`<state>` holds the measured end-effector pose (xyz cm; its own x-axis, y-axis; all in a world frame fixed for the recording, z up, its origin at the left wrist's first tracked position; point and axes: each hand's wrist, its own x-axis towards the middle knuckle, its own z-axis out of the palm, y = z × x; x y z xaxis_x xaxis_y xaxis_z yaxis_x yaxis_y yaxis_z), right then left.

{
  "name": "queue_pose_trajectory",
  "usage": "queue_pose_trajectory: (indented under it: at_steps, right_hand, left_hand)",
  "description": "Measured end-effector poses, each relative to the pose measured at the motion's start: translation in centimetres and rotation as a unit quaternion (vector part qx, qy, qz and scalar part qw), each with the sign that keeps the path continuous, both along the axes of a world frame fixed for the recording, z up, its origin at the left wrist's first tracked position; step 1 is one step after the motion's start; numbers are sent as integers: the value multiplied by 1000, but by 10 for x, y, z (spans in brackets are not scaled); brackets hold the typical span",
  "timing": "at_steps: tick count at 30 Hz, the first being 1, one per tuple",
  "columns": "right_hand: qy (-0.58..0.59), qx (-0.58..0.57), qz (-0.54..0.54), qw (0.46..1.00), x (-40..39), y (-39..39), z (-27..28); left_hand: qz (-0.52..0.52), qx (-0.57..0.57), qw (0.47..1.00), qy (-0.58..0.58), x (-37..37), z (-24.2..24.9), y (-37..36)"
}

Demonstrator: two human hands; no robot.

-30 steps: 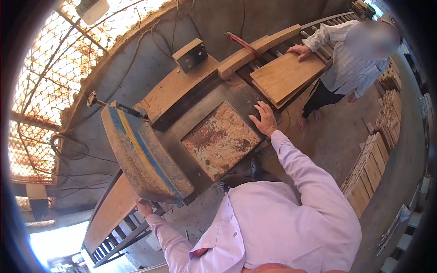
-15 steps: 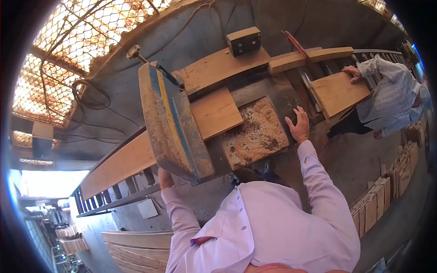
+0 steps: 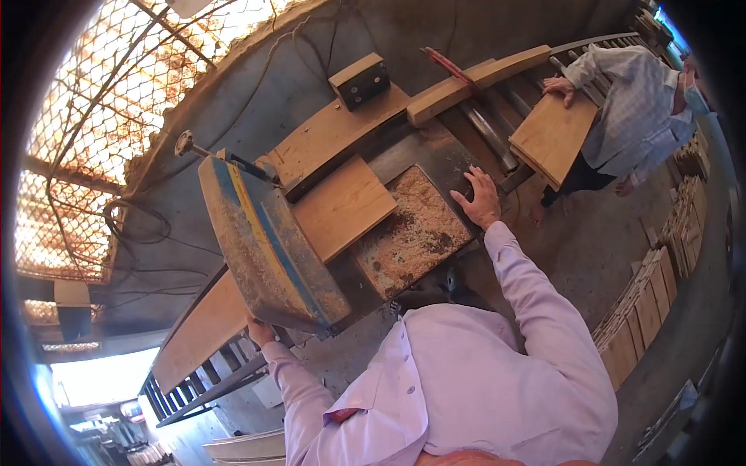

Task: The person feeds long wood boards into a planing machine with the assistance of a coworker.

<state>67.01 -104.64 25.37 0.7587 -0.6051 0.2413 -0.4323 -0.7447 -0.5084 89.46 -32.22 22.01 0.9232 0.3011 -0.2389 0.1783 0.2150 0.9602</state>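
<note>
My right hand (image 3: 482, 200) lies flat, fingers spread, on the right edge of the rusty saw table (image 3: 408, 233), which is dusted with sawdust. My left hand (image 3: 260, 332) is low at the left, mostly hidden under the blue and rust-coloured saw housing (image 3: 264, 248); it touches the long wooden plank (image 3: 342, 206) that runs through the machine. I cannot tell whether it grips the plank. Another person (image 3: 633, 109) stands at the far end and holds a cut board (image 3: 553, 136) tilted off the rollers.
A wooden fence beam (image 3: 474, 81) and a dark switch box (image 3: 359, 81) sit behind the table. Steel rollers (image 3: 489, 132) lie past my right hand. Stacks of cut boards (image 3: 649, 303) line the floor at the right. Wire mesh and cables (image 3: 116, 116) fill the left.
The plank has come through the machine and now covers part of the table. The other person has lifted the cut board off the rollers and tilted it. My right hand stays on the table.
</note>
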Motion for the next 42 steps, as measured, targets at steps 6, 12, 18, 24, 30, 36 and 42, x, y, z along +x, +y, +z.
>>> queue_pose_trajectory:
  at_steps: [6,12,18,24,30,36,42]
  right_hand:
    - [-5,17,-16,1000,26,-5,-9]
    - [-26,46,-78,996,63,5,-9]
    - [-31,38,-103,993,69,8,-11]
    - [-30,46,-126,990,79,9,-11]
    - [-37,33,-128,991,80,8,-16]
    - [-66,2,-130,989,82,9,-15]
    - [-94,10,-107,990,78,3,-12]
  left_hand:
    - [-120,-10,992,-47,-30,-8,-61]
    - [-200,134,970,-11,-57,-18,-104]
    - [-235,153,960,15,-70,-21,-121]
    - [-252,173,952,17,-68,-18,-120]
    - [-170,300,936,-67,-53,11,-64]
    - [-71,124,989,28,-32,31,-28]
    - [-252,541,788,-153,-21,-37,33]
